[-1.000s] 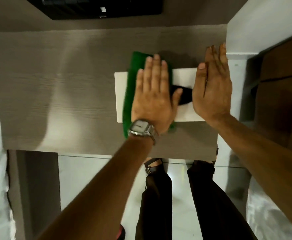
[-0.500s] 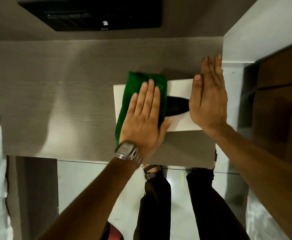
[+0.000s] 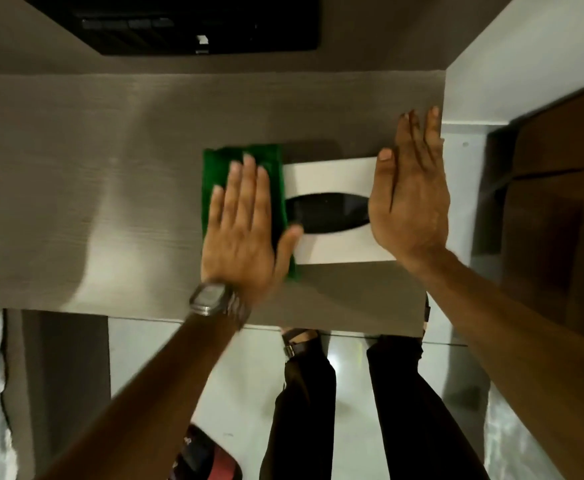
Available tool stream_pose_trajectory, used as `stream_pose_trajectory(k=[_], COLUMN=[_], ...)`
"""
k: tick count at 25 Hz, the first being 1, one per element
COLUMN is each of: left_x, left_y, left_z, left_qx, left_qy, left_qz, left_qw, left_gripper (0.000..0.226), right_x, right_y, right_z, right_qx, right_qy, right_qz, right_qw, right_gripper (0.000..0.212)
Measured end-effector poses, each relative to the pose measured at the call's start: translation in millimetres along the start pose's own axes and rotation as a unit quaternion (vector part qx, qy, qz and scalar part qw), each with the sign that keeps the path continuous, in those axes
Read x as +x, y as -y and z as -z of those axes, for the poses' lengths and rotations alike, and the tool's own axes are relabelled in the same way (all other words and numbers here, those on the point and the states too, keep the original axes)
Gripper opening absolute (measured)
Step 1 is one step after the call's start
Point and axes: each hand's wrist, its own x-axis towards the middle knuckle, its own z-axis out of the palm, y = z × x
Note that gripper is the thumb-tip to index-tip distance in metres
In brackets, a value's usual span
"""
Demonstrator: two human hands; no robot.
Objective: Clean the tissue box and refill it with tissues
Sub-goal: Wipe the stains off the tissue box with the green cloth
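The tissue box (image 3: 332, 178) lies flat on the desk (image 3: 93, 188), toward its right edge and about midway between the far and near edges, white top up with the dark oval slot (image 3: 328, 213) showing no tissue. Across its left end we press a green cloth (image 3: 245, 157), which overhangs the box onto the desk. Our left hand (image 3: 242, 233) lies flat on that cloth, fingers (image 3: 249, 192) straight and slightly spread, gripping nothing, a watch (image 3: 214, 297) at the wrist. Our right hand (image 3: 410, 199) rests open on the right end of the box, fingers close together and straight, steadying it rather than clutching.

We judge the cleaning step to be in hand: the top is being wiped, and refilling is not yet begun. The next move, we think, calls for drawing the cloth over the bare middle of the top and around the slot while the right hand keeps the box from sliding.
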Motion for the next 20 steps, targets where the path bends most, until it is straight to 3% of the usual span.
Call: stream_pose_trajectory(k=[2, 3, 6, 7, 11, 12, 15, 20], left_x=[43, 50, 14, 0, 22, 33, 47, 39], left_y=[-18, -28, -4, 18, 37, 22, -42, -103], left_z=[5, 4, -1, 3, 8, 7, 6, 5], left_qx=[-0.011, -0.019, 0.015, 0.023, -0.067, -0.059, -0.038, -0.209], left_qy=[-0.021, -0.018, 0.018, 0.033, 0.002, -0.010, 0.008, 0.033], left_qz=[0.079, 0.063, -0.115, -0.125, 0.106, 0.113, 0.043, -0.050], left_qw=[0.997, 0.998, 0.993, 0.991, 0.992, 0.992, 0.998, 0.976], left_gripper=[0.084, 0.085, 0.084, 0.084, 0.091, 0.091, 0.091, 0.084], right_x=[5, 5, 1, 1, 1, 1, 2, 2], right_y=[-3, -2, 0, 1, 3, 4, 1, -1], right_z=[-2, -2, 0, 0, -3, -4, -3, 3], right_qx=[-0.001, -0.003, 0.005, 0.008, -0.002, -0.002, -0.015, -0.019], right_qy=[-0.008, -0.013, -0.009, -0.002, -0.004, -0.009, -0.010, 0.029], right_qz=[-0.006, -0.006, 0.005, 0.004, -0.012, -0.008, -0.019, -0.015], right_qw=[1.000, 1.000, 1.000, 1.000, 1.000, 1.000, 1.000, 0.999], right_gripper=[0.066, 0.066, 0.061, 0.060, 0.064, 0.064, 0.065, 0.067])
